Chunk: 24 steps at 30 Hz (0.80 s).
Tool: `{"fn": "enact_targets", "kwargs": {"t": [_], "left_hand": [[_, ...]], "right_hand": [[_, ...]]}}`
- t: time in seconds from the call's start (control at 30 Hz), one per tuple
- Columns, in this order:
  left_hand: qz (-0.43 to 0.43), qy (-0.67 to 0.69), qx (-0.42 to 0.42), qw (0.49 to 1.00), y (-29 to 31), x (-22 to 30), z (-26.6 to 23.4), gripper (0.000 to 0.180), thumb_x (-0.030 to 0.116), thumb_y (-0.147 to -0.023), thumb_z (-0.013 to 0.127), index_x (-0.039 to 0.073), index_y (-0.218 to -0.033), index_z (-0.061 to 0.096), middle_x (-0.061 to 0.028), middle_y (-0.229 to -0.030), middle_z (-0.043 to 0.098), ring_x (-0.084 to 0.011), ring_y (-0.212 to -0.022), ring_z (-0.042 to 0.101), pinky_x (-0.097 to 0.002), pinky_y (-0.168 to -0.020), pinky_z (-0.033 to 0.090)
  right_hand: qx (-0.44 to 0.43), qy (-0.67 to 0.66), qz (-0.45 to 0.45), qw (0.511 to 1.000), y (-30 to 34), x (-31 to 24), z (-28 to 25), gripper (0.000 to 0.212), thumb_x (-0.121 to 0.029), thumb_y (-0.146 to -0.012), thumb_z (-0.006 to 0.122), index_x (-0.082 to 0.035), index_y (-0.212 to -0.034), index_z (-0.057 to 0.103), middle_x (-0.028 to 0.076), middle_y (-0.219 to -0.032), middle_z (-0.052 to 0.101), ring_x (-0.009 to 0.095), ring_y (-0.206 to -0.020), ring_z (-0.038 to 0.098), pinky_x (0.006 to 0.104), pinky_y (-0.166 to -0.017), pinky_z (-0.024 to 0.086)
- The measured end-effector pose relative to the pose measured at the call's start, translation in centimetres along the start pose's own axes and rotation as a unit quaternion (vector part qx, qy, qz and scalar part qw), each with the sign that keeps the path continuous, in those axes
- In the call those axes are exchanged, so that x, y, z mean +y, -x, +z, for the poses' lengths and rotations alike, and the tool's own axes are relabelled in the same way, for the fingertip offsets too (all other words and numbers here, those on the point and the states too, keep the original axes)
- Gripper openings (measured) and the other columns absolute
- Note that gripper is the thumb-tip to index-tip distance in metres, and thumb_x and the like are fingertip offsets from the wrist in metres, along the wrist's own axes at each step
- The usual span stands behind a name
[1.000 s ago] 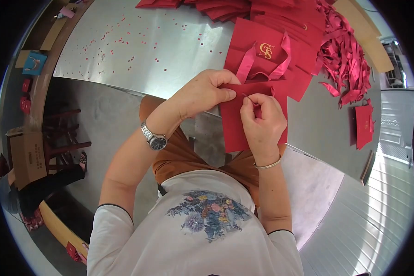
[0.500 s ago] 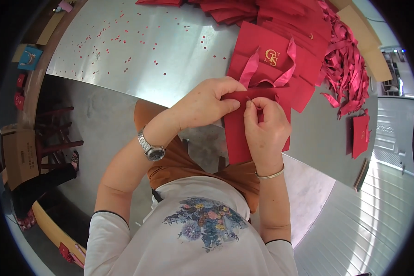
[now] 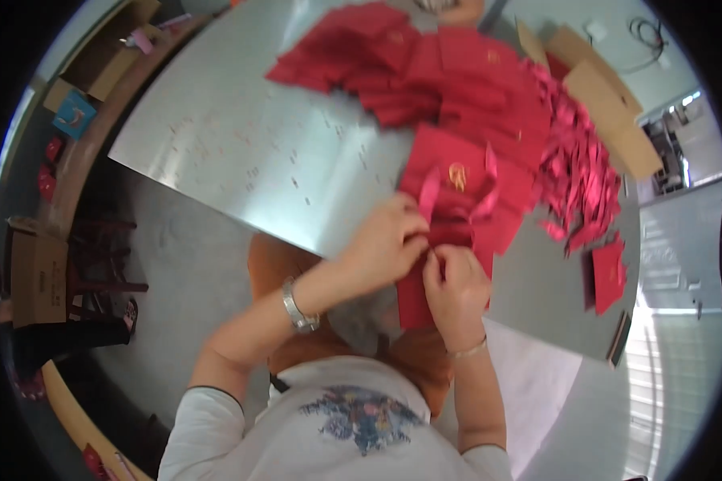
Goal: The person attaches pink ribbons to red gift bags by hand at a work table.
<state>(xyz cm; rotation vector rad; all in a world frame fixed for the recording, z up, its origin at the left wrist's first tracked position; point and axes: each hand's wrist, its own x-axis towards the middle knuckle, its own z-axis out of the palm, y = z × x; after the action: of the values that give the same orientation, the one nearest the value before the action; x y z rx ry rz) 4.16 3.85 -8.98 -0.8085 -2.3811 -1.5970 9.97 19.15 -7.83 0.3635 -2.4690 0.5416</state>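
A red paper gift bag [image 3: 413,309] lies over the near table edge in front of me, its opening toward the far side. Pink ribbon handles [image 3: 429,196] loop up beyond it, against another red bag [image 3: 433,152] with a gold emblem. My left hand [image 3: 387,247], with a metal watch at the wrist, is closed at the bag's top left edge; blur hides what its fingertips pinch. My right hand [image 3: 460,284] pinches what looks like a ribbon end at the bag's mouth. The fingertips of both hands nearly meet.
Many red bags [image 3: 409,68] are heaped at the far side, beside a tangle of pink ribbons [image 3: 582,172]. One red bag [image 3: 608,276] stands at the right. Red scraps dot the metal table [image 3: 208,188]. Cardboard boxes [image 3: 610,104] and another person's arm [image 3: 461,12] are beyond.
The view has tilted up, so the table sits lower and more of the bag heap shows. My left hand's fingers have drawn in toward my right fingertips at the bag's edge.
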Motion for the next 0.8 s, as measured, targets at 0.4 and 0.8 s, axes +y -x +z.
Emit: {"fn": "enact_targets", "kwargs": {"t": [0.4,0.8], "left_hand": [[-0.349,0.315,-0.168,0.866,-2.8,-0.7,-1.2,0.013,-0.002,-0.085,0.063,-0.001,-0.098,0.065,-0.0012,-0.095,0.063,-0.0103,-0.087,0.057,-0.0246,-0.079,0.047],[-0.291,0.264,-0.239,0.888,-2.8,-1.5,-3.1,0.022,-0.004,-0.084,0.059,-0.002,-0.105,0.064,-0.0023,-0.096,0.064,-0.0081,-0.086,0.058,-0.0231,-0.077,0.048]], "right_hand": [[0.051,-0.05,0.003,0.997,1.4,1.5,2.1,0.015,-0.005,-0.076,0.073,-0.007,-0.084,0.061,0.007,-0.077,0.061,0.025,-0.07,0.062,0.0356,-0.062,0.052],[0.042,-0.066,0.051,0.996,1.3,1.2,1.8,0.014,-0.004,-0.077,0.072,-0.005,-0.082,0.06,0.008,-0.076,0.062,0.026,-0.068,0.062,0.036,-0.059,0.051]]}}
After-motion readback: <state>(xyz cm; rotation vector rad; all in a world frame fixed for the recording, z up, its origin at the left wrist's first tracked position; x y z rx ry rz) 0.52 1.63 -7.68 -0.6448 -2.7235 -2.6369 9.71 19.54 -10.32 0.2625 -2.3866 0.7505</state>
